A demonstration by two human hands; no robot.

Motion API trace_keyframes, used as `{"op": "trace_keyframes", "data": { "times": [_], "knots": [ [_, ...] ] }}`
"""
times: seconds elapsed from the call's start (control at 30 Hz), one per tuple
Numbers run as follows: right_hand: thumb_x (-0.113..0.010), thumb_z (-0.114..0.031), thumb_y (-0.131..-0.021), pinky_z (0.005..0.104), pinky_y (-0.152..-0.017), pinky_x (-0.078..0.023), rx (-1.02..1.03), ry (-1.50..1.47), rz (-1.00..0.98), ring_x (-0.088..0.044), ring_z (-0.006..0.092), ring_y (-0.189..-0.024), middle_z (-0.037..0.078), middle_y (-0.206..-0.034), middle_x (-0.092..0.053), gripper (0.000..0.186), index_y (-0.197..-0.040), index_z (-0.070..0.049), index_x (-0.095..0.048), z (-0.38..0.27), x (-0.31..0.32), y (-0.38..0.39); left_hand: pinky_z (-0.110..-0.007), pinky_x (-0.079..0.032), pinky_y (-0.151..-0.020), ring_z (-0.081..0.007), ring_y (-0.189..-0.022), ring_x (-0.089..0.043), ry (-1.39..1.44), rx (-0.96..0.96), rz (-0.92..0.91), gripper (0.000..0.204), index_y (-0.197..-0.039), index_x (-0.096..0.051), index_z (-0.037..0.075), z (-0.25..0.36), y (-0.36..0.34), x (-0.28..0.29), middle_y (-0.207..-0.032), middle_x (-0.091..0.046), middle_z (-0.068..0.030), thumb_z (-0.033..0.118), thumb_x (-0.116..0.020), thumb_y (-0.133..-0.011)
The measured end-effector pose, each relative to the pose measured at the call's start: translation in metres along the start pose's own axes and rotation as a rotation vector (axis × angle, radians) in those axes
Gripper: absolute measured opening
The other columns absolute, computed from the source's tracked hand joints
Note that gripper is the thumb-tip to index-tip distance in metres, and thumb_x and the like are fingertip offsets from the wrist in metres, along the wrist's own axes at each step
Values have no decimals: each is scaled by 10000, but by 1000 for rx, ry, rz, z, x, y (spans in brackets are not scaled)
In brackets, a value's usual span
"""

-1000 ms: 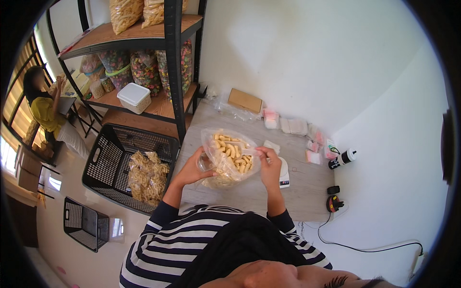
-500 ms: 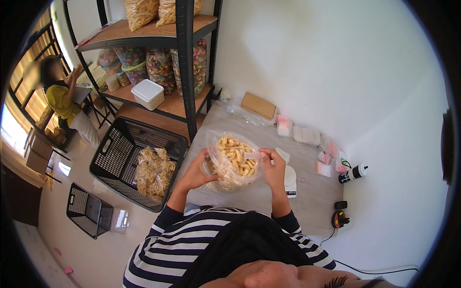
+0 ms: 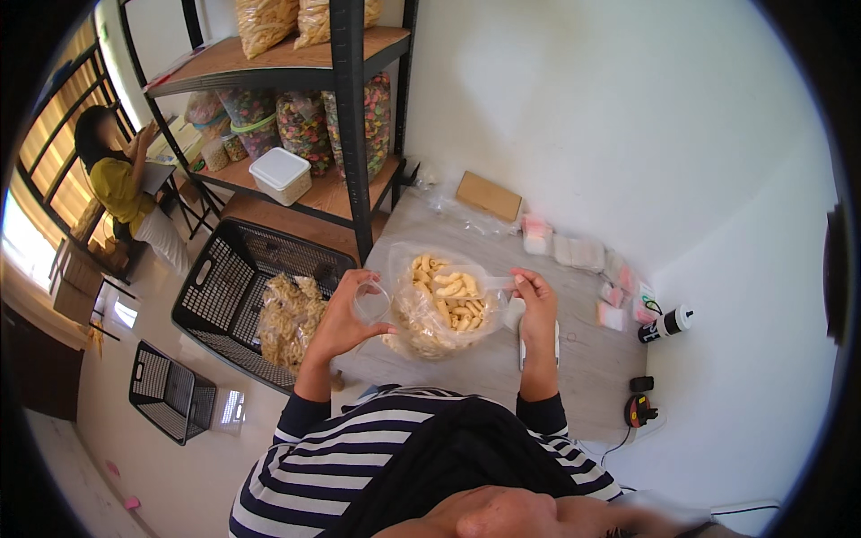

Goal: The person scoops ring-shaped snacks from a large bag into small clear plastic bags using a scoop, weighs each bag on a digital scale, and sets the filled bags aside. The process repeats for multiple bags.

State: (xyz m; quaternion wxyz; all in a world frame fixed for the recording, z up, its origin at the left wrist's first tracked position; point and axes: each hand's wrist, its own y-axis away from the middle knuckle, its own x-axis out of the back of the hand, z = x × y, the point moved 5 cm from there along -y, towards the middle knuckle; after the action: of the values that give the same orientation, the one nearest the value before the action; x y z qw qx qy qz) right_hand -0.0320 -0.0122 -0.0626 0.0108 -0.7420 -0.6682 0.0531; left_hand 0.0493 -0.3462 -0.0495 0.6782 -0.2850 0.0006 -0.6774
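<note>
My right hand (image 3: pixel 535 300) grips the handle of a whitish plastic scoop (image 3: pixel 494 282). Several curved, pale-yellow puffed snacks (image 3: pixel 457 286) lie heaped in its bowl, over the mouth of a large clear plastic bag (image 3: pixel 414 334). More of the same snacks fill that bag, which stands on the table in front of me. At its left side my left hand (image 3: pixel 341 318) is curled with thumb and fingers around what looks like a small clear plastic bag (image 3: pixel 373 302), its mouth round and open. A white scale (image 3: pixel 554 348) lies partly hidden behind my right wrist.
Left of the table (image 3: pixel 583 377) stands a black crate (image 3: pixel 224 336) with packed snack bags (image 3: pixel 289 332). A shelf rack (image 3: pixel 359 179) rises behind it. Small packets (image 3: pixel 578 254), a cardboard piece (image 3: pixel 489 195) and a tumbler (image 3: pixel 665 324) line the wall. Another person (image 3: pixel 126 184) is far left.
My right hand has moved slightly right and the scoop now shows a heap of snacks in it. My left hand has shifted left, with the small clear bag's round mouth now showing.
</note>
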Motion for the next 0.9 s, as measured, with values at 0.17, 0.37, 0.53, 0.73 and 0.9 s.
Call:
{"op": "trace_keyframes", "data": {
  "times": [0.17, 0.37, 0.53, 0.73, 0.9],
  "knots": [
    [-653, -97, -933, 242, -748, -440, -3, -31, 4, -609, 97, -819, 26, -886, -688, 185, -1076, 0, -717, -24, 4, -5, -358, -484, -908, -236, -968, -603, -82, 29, 39, 942, -1328, -494, 14, 22, -4, -2, -1148, -563, -106, 257, -973, -554],
    [-627, -114, -969, 230, -755, -431, 133, -26, -163, -586, 62, -820, -7, -911, -677, 192, -1100, 5, -703, -80, -37, 0, -396, -480, -892, -291, -953, -607, -184, 68, 46, 907, -1295, -516, -9, 44, -4, -5, -1131, -573, -148, 329, -953, -576],
    [-653, -49, -909, 311, -791, -438, 629, 423, -355, -614, 193, -820, 27, -933, -684, 163, -1059, -44, -716, -143, -94, 37, -399, -469, -938, -306, -1014, -605, -213, 4, 33, 895, -1292, -518, -6, 45, -7, -13, -1145, -572, -163, 330, -951, -585],
    [-679, -19, -800, 368, -819, -417, 1109, 670, -424, -586, 260, -846, 52, -922, -691, 232, -1023, -68, -721, -177, -106, 77, -388, -464, -972, -312, -1101, -581, -96, 45, 67, 913, -1310, -488, 1, 33, 7, -12, -1202, -554, -148, 273, -964, -580],
    [-680, -3, -775, 366, -786, -411, 998, 768, -206, -588, 250, -834, 48, -913, -699, 250, -1007, -83, -725, -153, -62, 53, -403, -461, -996, -327, -1159, -545, -90, 69, 102, 979, -1339, -449, 5, 18, 20, -25, -1292, -486, -165, 265, -976, -556]
  ]
}}
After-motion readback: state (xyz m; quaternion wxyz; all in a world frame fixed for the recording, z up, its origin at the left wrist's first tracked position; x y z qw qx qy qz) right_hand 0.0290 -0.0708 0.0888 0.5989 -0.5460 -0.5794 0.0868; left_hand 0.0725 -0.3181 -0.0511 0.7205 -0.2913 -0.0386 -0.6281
